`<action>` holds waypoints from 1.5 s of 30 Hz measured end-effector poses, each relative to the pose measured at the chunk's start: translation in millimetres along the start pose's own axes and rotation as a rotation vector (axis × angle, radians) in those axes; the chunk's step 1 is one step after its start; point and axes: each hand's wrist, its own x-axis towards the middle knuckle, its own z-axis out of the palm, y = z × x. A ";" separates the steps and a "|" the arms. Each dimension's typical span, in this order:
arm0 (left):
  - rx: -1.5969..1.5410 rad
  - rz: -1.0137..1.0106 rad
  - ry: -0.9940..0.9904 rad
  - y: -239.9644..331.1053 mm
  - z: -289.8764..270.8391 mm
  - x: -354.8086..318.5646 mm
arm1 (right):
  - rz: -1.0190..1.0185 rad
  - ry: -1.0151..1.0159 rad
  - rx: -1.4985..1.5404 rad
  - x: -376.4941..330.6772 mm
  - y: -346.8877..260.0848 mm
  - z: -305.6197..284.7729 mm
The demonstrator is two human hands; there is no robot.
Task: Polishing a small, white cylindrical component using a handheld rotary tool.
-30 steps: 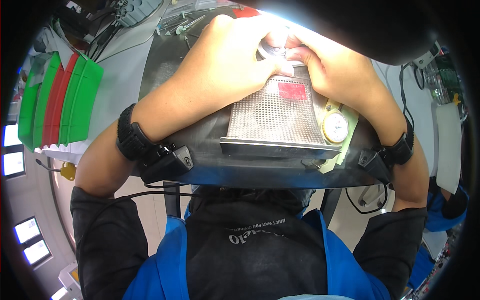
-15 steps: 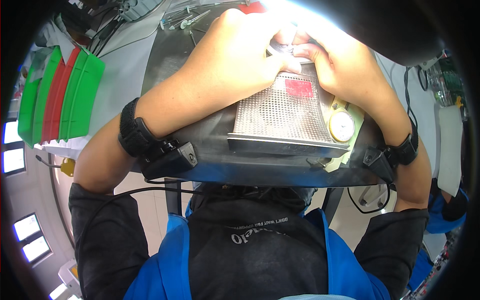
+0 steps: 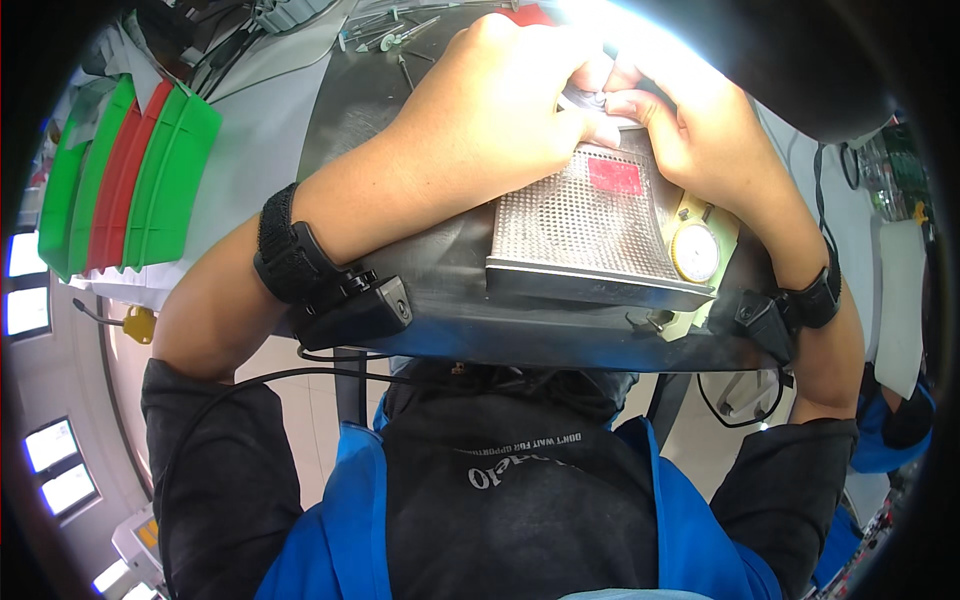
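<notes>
Pinching hands: the left hand (image 3: pixel 510 105) and the right hand (image 3: pixel 705 125) are close together, each with thumb and finger squeezed on one small grey part (image 3: pixel 590 100)
Small grey part: between the fingertips, just past the far end of a holey metal plate (image 3: pixel 580 230); fingers and bright light hide much of it, so I can't tell its whole shape
Holey metal plate: lying on the dark table (image 3: pixel 440 250), with a red patch (image 3: pixel 614 177) near its far end
Round dial (image 3: pixel 695 251): white face, yellow rim, just beside the plate on the right
Black straps: one on the left wrist (image 3: pixel 288 245), one on the right wrist (image 3: pixel 822 298), each with a black box
Thin rods (image 3: pixel 395 35): in a loose bunch past the left arm
Green bins (image 3: pixel 175 180) and red bins (image 3: pixel 125 180): packed side by side, well off to the left
</notes>
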 end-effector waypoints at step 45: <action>0.249 0.068 0.083 52.0 -17.0 -8.3 | 0.131 0.173 0.018 -32.1 24.6 -5.7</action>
